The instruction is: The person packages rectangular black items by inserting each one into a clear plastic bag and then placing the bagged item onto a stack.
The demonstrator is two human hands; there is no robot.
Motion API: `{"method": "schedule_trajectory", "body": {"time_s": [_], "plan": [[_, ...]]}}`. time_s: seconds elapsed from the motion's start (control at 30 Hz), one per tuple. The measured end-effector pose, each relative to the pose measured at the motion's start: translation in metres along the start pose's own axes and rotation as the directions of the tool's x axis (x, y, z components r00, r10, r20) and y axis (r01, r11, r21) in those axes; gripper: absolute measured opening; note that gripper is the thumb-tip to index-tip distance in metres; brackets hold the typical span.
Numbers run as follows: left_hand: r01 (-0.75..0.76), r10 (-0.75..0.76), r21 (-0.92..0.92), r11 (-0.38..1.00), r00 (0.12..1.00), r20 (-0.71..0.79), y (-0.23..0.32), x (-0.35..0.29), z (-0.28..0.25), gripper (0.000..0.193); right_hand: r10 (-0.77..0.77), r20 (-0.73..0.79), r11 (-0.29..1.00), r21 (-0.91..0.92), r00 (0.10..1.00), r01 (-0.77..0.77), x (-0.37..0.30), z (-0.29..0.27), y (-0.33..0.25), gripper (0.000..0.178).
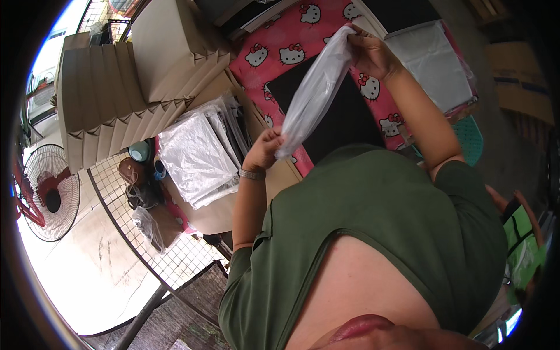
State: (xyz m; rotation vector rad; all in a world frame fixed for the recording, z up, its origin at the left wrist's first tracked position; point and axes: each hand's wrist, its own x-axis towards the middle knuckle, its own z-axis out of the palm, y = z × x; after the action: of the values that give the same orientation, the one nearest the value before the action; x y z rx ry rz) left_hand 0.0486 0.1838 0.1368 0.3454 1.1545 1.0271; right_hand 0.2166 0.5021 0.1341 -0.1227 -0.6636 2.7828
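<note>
A clear plastic bag point(318, 90), gathered lengthwise, stretches slantwise between my two hands. My left hand point(265, 150), with a watch on its wrist, pinches the lower end. At the far upper end, my right hand point(373, 53) grips the bag with bent fingers. Beneath the bag lies a flat black panel point(344, 116) on a pink cloth point(251, 76) printed with cartoon cat faces. To the left rests a stack of flat things in clear plastic point(195, 153). Another grey piece in plastic point(429, 64) lies right of my right hand.
Folded brown cardboard point(105, 99) stands at the back left. A standing fan point(52, 195) is at the far left, near a wire mesh point(125, 201). A teal plastic basket or stool point(468, 140) sits beyond my right elbow. Cardboard boxes point(516, 76) are at far right.
</note>
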Motion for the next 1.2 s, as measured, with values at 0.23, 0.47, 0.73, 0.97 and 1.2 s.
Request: {"method": "schedule_trajectory", "body": {"time_s": [0.23, 0.47, 0.73, 0.97, 1.2], "plan": [[-0.376, 0.313, -0.744, 0.552, 0.921, -0.233, 0.011, 0.031, -0.04, 0.05, 0.346, -0.146, 0.921, -0.137, 0.927, -0.365, -0.005, -0.027, 0.002, 0.029], [-0.06, 0.151, 0.151, 0.987, 0.682, -0.715, -0.017, 0.132, -0.112, 0.02, -0.029, -0.469, 0.501, -0.771, 0.883, -0.393, 0.044, -0.098, 0.043, 0.035], [0.481, 0.5, 0.874, 0.071, 0.741, -0.449, -0.042, 0.162, -0.138, 0.029, -0.31, -0.482, -0.323, -0.757, 0.82, -0.567, 0.058, -0.095, 0.087, 0.033], [0.2, 0.379, 0.557, 0.806, 0.549, -0.745, -0.022, 0.157, -0.076, 0.043, -0.375, -0.418, -0.306, -0.787, 0.827, -0.536, 0.028, -0.108, 0.071, 0.042], [0.007, 0.305, 0.358, 0.934, 0.507, -0.806, -0.007, 0.156, -0.078, 0.035, -0.272, -0.461, -0.415, -0.736, 0.845, -0.535, 0.041, -0.087, 0.06, 0.039]]}}
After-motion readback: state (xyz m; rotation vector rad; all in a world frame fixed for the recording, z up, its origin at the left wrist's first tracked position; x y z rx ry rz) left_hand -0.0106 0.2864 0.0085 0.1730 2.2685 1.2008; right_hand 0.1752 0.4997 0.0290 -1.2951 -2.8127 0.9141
